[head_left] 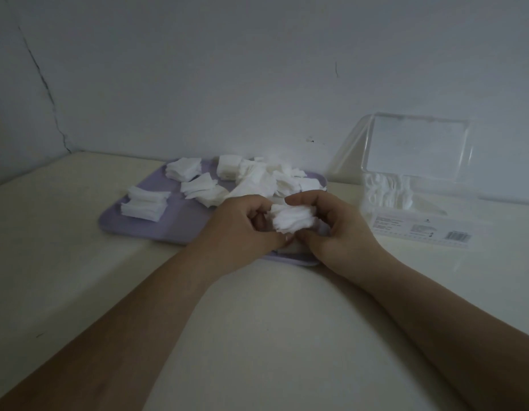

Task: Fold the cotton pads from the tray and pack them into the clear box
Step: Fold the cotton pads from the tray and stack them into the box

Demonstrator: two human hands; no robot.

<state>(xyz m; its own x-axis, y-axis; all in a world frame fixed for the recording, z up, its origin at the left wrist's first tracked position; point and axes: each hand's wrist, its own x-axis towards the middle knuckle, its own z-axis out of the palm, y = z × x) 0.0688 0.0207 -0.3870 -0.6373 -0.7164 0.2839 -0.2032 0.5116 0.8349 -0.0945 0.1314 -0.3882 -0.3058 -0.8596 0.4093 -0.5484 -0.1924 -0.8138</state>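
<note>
1. Reaching up from the lower edge of the frame, two bare forearms crossed the cream bench (79, 262) and met just below the centre.
2. At the centre, the left grip (245, 225) and the right grip (338, 232) were both curled round one small bundle of cotton pads (292, 218). Neither was wide; each was drawn in narrow and pinched one end. The bundle sat directly between them, touching both, over the near right part of the tray.
3. I judged this to be the folding step. The bundle looked bunched and layered rather than squared off, and it had not yet started toward the box.
4. Behind the hands, the lilac tray (156, 226) carried plenty of unfolded pads. A flat stack (144, 204) lay at centre left, another stack (183, 169) lay near the far rim, and a loose heap (263, 176) lay just beyond the knuckles.
5. At the right of the frame, well apart from both hands, the clear box (420, 229) stood on the bench with its lid (417, 149) tilted up and open. Some packed pads (384, 191) showed white through the wall, but I could not tell how many.
6. Judging from that, packing had begun, but the larger share of the pads lay on the tray, unfolded and unpacked.
7. Farthest back, a grey wall (257, 69) filled the upper frame, with a dark crack (46, 90) running down at the upper left.
</note>
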